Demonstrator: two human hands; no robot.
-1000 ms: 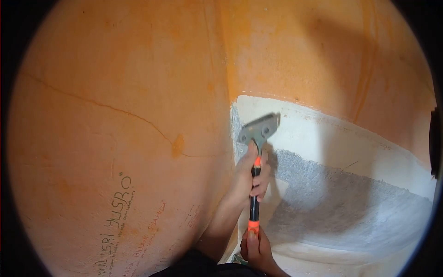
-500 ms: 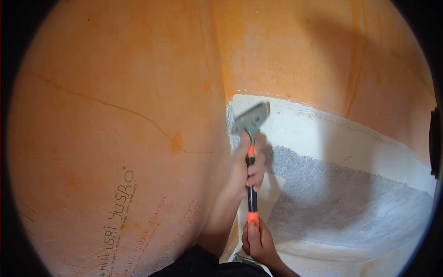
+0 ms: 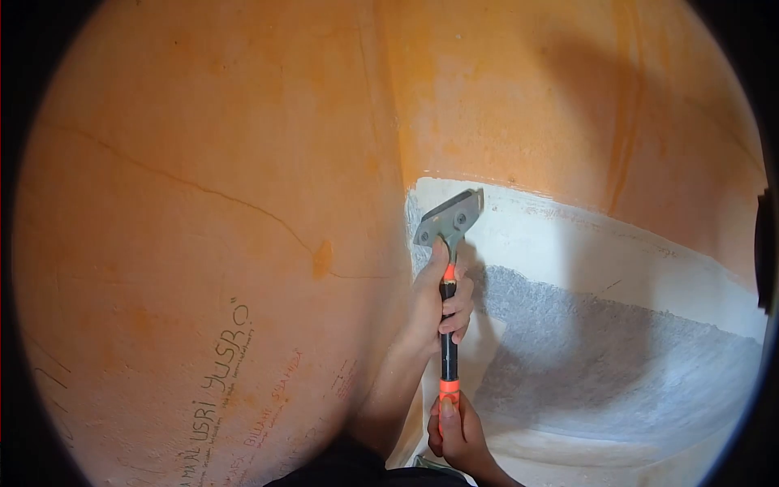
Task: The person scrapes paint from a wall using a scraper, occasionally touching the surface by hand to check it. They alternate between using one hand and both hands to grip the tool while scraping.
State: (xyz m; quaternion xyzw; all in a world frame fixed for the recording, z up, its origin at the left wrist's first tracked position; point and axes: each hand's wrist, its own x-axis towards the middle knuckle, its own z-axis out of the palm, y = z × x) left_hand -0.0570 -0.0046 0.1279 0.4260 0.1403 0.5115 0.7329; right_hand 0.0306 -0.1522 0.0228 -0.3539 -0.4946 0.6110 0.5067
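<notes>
A long-handled scraper (image 3: 449, 357) with a black and orange handle stands nearly upright in front of me. Its grey metal head (image 3: 451, 219), with two bolts showing, tilts up to the right over the white part of the wall, close to the corner. My left hand (image 3: 434, 304) wraps round the upper handle, thumb laid up against the neck of the head. Lower down, my right hand (image 3: 461, 434) grips the orange end of the handle. The blade edge against the wall is partly hidden by the head.
Orange painted wall (image 3: 203, 162) fills the left, with a crack and handwriting (image 3: 215, 357) on it. Right of the corner, orange paint ends above a white strip (image 3: 535, 235), with a rough grey patch (image 3: 568, 341) below. Shadows fall across this side.
The scraper and both hands sit slightly lower and further right in view, as does the wall around the corner. Its head, blurred before, is now sharp. Both hands keep their grip.
</notes>
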